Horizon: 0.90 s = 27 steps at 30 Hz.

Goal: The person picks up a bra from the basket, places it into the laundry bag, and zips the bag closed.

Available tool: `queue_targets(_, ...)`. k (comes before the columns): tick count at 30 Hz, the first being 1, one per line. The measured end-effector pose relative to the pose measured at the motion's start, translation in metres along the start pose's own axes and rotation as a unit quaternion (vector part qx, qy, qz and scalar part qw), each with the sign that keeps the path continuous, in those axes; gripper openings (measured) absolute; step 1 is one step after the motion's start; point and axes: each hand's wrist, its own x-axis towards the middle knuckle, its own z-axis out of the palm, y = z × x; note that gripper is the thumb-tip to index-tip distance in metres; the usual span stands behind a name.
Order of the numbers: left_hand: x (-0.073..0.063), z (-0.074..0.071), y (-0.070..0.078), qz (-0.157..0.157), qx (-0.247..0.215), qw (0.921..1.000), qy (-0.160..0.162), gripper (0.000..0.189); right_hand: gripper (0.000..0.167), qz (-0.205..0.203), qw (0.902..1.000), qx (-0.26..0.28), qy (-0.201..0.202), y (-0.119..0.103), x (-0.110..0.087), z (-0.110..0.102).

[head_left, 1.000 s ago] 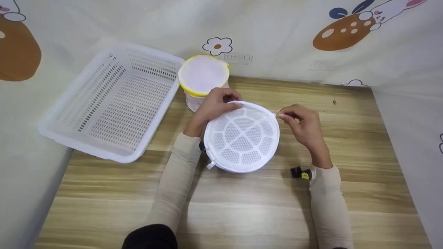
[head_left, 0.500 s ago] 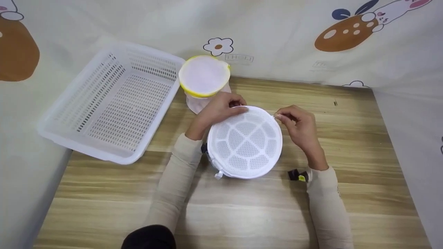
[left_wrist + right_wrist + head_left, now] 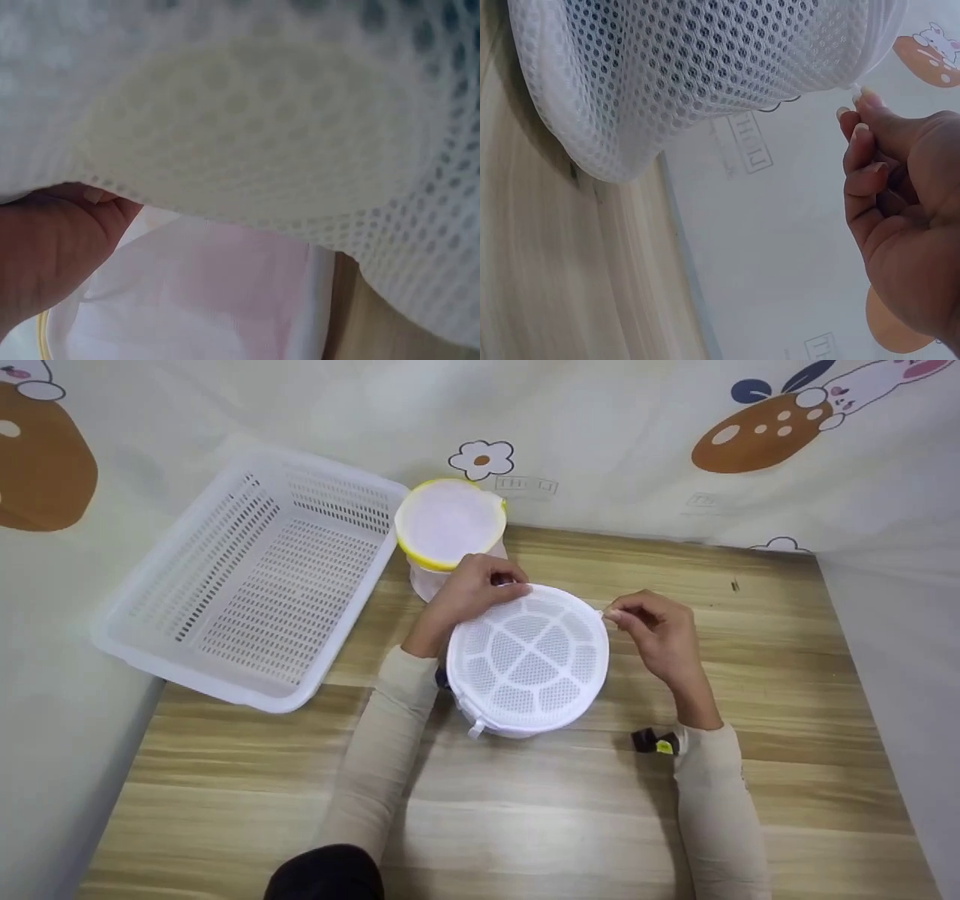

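Observation:
A round white mesh laundry bag (image 3: 531, 649), its top patterned with white bands, is held over the table. My left hand (image 3: 480, 589) grips the bag's far-left rim between thumb and fingers. At the bag's right edge my right hand (image 3: 660, 637) pinches a small white tab, probably the zipper pull, between thumb and forefinger. The honeycomb mesh side (image 3: 705, 67) hangs down in the right wrist view. In the left wrist view the mesh (image 3: 247, 135) covers much of my left hand (image 3: 60, 247). A small white tag (image 3: 476, 728) sticks out at the lower left rim.
A white perforated plastic basket (image 3: 247, 585) stands on the left of the wooden table (image 3: 540, 825). Beside it is a pale pink mesh bag (image 3: 450, 521) with a yellow rim, just behind my left hand. A patterned curtain (image 3: 600, 442) borders the back.
The bag dipped slightly toward the lower right, then rose a little again with my left hand. My right hand keeps its pinch at the bag's right edge.

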Motion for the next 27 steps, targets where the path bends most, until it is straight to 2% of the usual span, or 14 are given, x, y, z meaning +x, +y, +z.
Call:
queue_targets(4,-0.0016,-0.0009,0.0012,0.005,0.003,0.9999,-0.015,0.012,0.005,0.036,0.9988,0.034,-0.001,-0.0014,-0.0007,-0.0003)
queue_targets(8,-0.0035,-0.0018,0.0014,0.000,-0.007,0.9994,-0.032,0.012,0.004,0.070,0.9965,0.046,-0.001,-0.0026,-0.0012,0.0012)
queue_targets(10,-0.0041,-0.0020,0.0010,0.005,-0.020,0.9993,-0.031,0.012,0.003,0.077,0.9959,0.047,-0.004,-0.0029,-0.0010,0.0026)
queue_targets(15,-0.0039,-0.0009,0.0019,0.029,-0.042,0.9986,-0.013,0.013,0.004,0.066,0.9970,0.035,-0.017,-0.0040,0.0000,0.0049)
queue_targets(23,-0.0024,0.0018,0.0023,0.030,-0.047,0.9983,-0.018,0.010,0.004,0.035,0.9987,0.021,-0.032,-0.0044,-0.0008,0.0003)
queue_targets(27,-0.0020,-0.0005,-0.0027,0.035,-0.051,0.9980,-0.005,0.008,0.004,0.021,0.9990,0.016,-0.036,-0.0047,-0.0010,-0.0028)
